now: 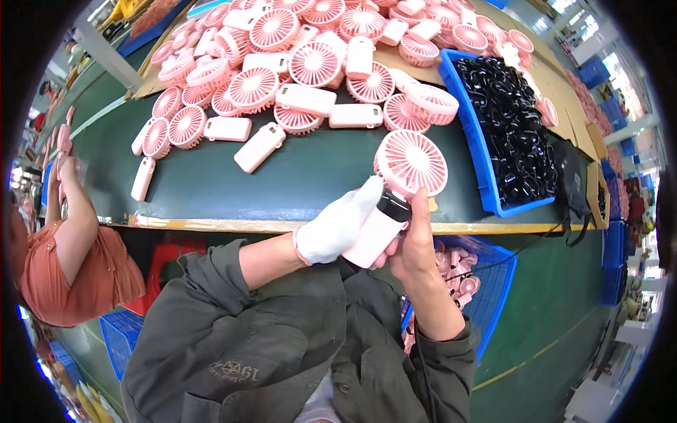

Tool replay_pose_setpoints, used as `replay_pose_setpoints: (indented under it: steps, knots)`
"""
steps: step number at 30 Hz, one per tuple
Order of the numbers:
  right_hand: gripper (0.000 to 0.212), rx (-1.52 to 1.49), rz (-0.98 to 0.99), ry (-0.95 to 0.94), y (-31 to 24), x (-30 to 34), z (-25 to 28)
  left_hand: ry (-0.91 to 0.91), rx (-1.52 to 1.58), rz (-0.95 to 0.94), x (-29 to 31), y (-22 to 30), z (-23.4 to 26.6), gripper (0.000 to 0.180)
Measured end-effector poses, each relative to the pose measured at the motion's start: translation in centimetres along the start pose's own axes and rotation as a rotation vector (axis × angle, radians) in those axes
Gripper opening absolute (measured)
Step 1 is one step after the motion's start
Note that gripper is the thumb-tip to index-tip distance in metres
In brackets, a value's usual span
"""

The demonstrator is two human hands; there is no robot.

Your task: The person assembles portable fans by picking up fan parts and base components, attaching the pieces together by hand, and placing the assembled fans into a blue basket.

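Note:
In front of my chest, at the table's near edge, I hold a pink handheld fan (416, 162). Its round slatted head tips up and away from me, and a glossy black band (393, 206) sits around the neck. My left hand (337, 224), in a white glove, is closed on the left side of the handle, thumb near the band. My bare right hand (416, 243) wraps the other side, with its thumb up against the fan head and fingers partly hidden behind the handle.
Many pink fans (254, 88) lie heaped across the dark green table (211, 187). To the right stands a blue tray (486, 180) full of black glossy parts (504, 134). A blue crate (497, 282) with pink fans is below the edge. A person (77, 261) works at left.

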State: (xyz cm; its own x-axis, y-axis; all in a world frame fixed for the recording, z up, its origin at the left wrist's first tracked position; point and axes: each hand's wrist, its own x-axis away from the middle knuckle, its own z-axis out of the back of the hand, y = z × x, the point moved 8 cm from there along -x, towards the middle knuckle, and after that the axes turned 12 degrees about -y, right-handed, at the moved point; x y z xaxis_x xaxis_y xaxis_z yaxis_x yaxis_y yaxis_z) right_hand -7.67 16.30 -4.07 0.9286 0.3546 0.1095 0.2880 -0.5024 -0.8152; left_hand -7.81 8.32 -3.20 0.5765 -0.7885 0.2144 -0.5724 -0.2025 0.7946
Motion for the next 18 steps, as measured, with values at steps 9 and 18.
replay_pose_setpoints:
  steps: [9, 18]
  knots:
    - [0.047, -0.036, 0.211, 0.097, -2.0, 2.3, -0.1, 0.050, -0.254, 0.061, -0.4, 0.0, -1.2, 0.067]
    - [0.070, 0.247, 0.346, -0.027, -3.0, 3.6, -0.8, 0.012, -0.245, 0.075, -0.4, 0.1, -2.9, 0.064]
